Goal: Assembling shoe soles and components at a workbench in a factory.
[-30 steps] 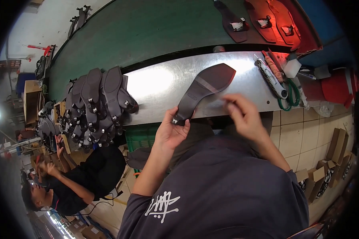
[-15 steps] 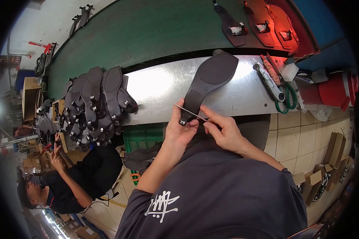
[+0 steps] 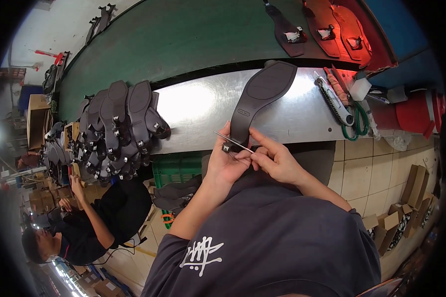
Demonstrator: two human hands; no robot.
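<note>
A dark shoe sole [image 3: 263,89] leans over the bench edge, its broad toe end on the metal and its narrow heel end toward me. My left hand [image 3: 224,166] is closed around the heel end, next to a small shiny piece there. Between the thumb and fingers of my right hand [image 3: 277,161] is a thin metal rod [image 3: 232,140], laid slantwise across the heel end. The rod's tip reaches toward my left fingers. How far the left fingers wrap beneath the sole is hidden.
Stacked dark soles [image 3: 116,128] lie at the left. A utility knife [image 3: 333,101] and green-handled scissors [image 3: 361,123] rest at the right of the metal bench top [image 3: 198,119]. Three soles lie on the green conveyor belt [image 3: 193,29]. A co-worker [image 3: 91,218] sits at lower left.
The heel end and rod have shifted slightly in my hands, and my left fingers now curl closer to my right ones. The co-worker's hands have moved lower.
</note>
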